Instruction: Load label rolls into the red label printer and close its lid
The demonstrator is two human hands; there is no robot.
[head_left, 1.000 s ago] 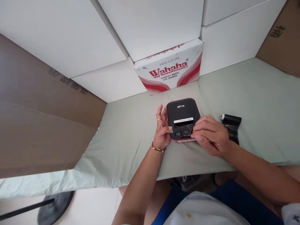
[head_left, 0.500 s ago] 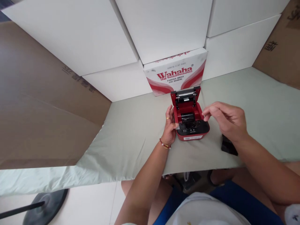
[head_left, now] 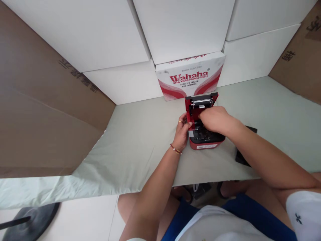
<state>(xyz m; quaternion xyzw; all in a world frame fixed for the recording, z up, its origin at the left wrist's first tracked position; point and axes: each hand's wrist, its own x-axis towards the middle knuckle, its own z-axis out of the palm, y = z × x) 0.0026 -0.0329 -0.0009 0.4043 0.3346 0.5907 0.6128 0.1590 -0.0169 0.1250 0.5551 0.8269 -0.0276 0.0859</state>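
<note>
A red and black label printer [head_left: 207, 145] sits on the cloth-covered table with its lid [head_left: 202, 100] raised, showing a metal roller on the lid's inner side. My left hand [head_left: 181, 134] is closed round the printer's left side, thumb on the rim of the opening. Into the open compartment reaches my right hand [head_left: 216, 119], palm down; its fingers are hidden inside. Part of a black roll [head_left: 198, 125] shows to the left of those fingers. A strip of black film [head_left: 241, 157] lies to the right, partly covered by my right forearm.
Behind the printer a white and red Wahaha water carton [head_left: 190, 80] leans on stacked white boxes [head_left: 185, 30]. Brown cardboard walls stand at left [head_left: 45, 107] and right [head_left: 301, 63]. The table's front edge is close to my lap. A black round base [head_left: 30, 221] stands on the floor.
The printer's lid has swung up from shut, uncovering the black roll. My right hand has gone from the lid's front, out to the right, then into the compartment. My left hand stays on the printer.
</note>
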